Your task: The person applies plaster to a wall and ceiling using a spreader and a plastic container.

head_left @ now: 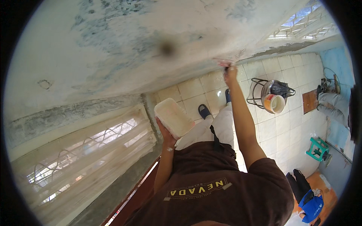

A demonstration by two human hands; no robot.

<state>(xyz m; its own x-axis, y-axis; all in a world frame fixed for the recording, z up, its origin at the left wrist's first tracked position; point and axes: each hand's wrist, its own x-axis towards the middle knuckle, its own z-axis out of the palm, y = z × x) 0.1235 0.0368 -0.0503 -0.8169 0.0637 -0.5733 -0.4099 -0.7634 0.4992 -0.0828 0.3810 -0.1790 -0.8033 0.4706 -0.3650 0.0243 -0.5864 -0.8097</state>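
Note:
My left hand (164, 132) is closed on the edge of a shallow white rectangular tray (175, 117), supporting it from below and the side. A pale coating covers the tray's inside. My right arm is stretched toward the wall (151, 52), and the right hand (230, 74) is closed on a brush (225, 64). Its reddish head is smeared by motion and appears to be against the lower wall; the dark handle is mostly hidden by my fingers. White areas and dark, blotchy patches mark the wall.
Right of my legs stands a dark-framed stool (258, 92) bearing a paint bucket (275, 103) and a black plastic bag (282, 89). A curtained window (86, 143) is at left. Another person's grey trousers (335, 107), a green stool (317, 149) and blue cloth (312, 206) are at right.

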